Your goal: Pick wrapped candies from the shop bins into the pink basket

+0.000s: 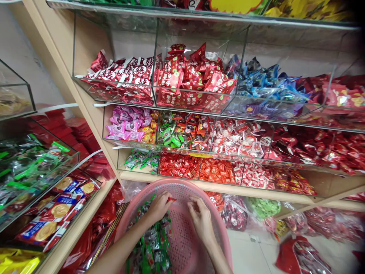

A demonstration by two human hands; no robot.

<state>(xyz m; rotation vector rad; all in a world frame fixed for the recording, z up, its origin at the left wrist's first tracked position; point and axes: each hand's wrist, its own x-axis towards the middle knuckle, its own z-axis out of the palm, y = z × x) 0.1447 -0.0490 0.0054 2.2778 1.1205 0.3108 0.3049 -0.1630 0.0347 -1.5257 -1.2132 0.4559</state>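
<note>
A pink perforated plastic basket (225,232) stands below the shelves. Inside it, mostly to the left, lies a heap of green-and-dark wrapped candies (155,247). My left hand (159,207) is over this heap, its fingers pinched on a small red candy wrapper (171,199); whether a candy is inside cannot be seen. Over the basket's right half is my right hand (199,215), fingers loosely bent and thumb a little apart, with nothing visible between them.
Clear shelf bins ahead hold red snack packs (196,78), blue packs (268,82), pink candies (125,123) and small red candies (178,165). At left are biscuit packs (59,209) and a wooden shelf edge (76,224). Bagged candies (235,213) lie beneath the shelf.
</note>
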